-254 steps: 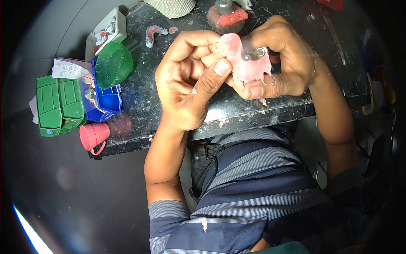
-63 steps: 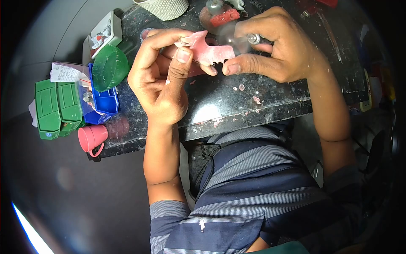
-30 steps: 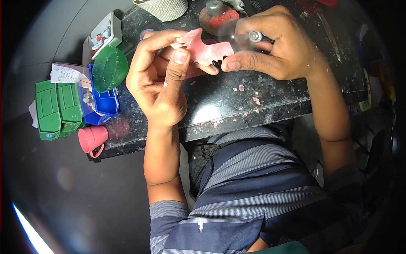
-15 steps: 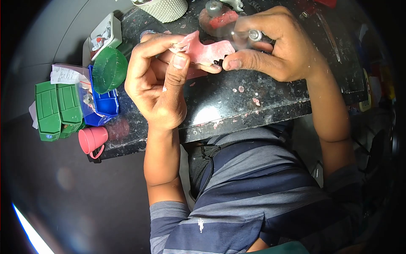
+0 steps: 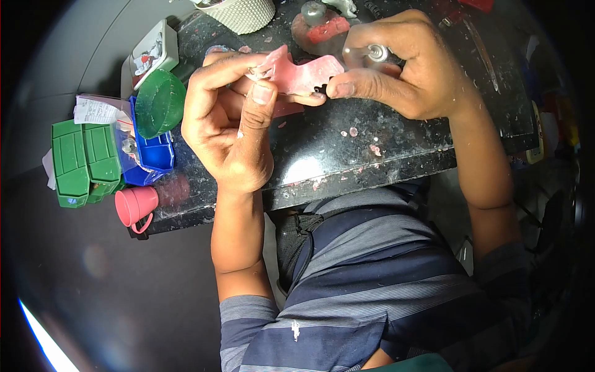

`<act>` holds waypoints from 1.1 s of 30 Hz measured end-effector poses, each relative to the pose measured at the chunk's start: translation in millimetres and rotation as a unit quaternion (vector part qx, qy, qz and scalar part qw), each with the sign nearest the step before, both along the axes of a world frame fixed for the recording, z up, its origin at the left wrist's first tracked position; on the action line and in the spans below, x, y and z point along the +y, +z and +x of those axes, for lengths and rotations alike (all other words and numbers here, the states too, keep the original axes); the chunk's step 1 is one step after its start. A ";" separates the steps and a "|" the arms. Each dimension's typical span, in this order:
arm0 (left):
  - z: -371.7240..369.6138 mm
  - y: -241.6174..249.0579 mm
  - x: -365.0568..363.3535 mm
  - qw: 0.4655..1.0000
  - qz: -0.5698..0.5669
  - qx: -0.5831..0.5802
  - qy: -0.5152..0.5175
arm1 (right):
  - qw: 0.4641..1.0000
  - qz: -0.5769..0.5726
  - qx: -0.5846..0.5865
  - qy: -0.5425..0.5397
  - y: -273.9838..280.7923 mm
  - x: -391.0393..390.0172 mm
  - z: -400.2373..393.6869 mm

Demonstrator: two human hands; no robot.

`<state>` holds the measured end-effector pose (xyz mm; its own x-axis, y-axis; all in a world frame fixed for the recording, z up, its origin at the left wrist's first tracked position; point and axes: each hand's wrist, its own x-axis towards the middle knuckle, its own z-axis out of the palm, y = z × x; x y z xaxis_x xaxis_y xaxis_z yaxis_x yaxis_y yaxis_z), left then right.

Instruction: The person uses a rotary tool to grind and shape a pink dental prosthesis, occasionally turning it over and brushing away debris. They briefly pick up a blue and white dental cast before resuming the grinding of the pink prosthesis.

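My left hand [image 5: 232, 124] is closed on a pink denture base [image 5: 300, 75], gripping its left end between thumb and fingers, with a fingertip under its lower edge. The piece is curved, with a raised point at the left and small dark notches at the lower right. My right hand [image 5: 412, 74] is closed around a silver cylindrical tool [image 5: 377, 53] that looks like a handpiece; its round end points up at me and its working tip cannot be made out. My right thumb tip touches the right end of the base.
A pink and red mould with a grey knob [image 5: 319, 28] lies behind my hands. Leftward are a white woven basket [image 5: 242, 13], white tray [image 5: 170, 49], green bowl [image 5: 160, 102], blue bin [image 5: 155, 161], green bins [image 5: 87, 155] and pink cup [image 5: 136, 204] by the table edge [image 5: 347, 177].
The denture base has tilted slightly in my left hand. The silver tool has shifted a little within my right hand; both hands stay in nearly the same place.
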<state>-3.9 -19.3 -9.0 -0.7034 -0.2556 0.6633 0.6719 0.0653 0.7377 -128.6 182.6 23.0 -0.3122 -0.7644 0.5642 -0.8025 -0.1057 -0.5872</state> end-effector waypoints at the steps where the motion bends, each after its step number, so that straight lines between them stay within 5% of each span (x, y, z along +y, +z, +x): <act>1: 0.1 -0.3 -2.9 1.000 0.000 0.000 0.000 | 1.000 0.002 -0.004 0.003 1.6 -0.2 0.1; 3: 0.5 -1.9 -12.0 0.996 -0.088 0.007 -0.031 | 1.000 0.003 -0.008 0.006 3.0 -0.1 1.1; 12: -1.8 -0.5 1.2 1.000 0.002 0.015 -0.009 | 0.999 -0.030 0.003 0.015 -7.1 -0.8 -3.7; 33: -0.4 1.4 3.0 0.999 -0.010 -0.003 0.045 | 0.999 -0.018 0.047 -0.008 -2.9 -2.1 1.9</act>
<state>-4.3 -16.3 -7.7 -0.6819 -0.3046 0.6649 0.6588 0.1390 0.7393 -126.7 180.5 20.1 -0.2684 -0.7381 0.6190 -0.8559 -0.1122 -0.5049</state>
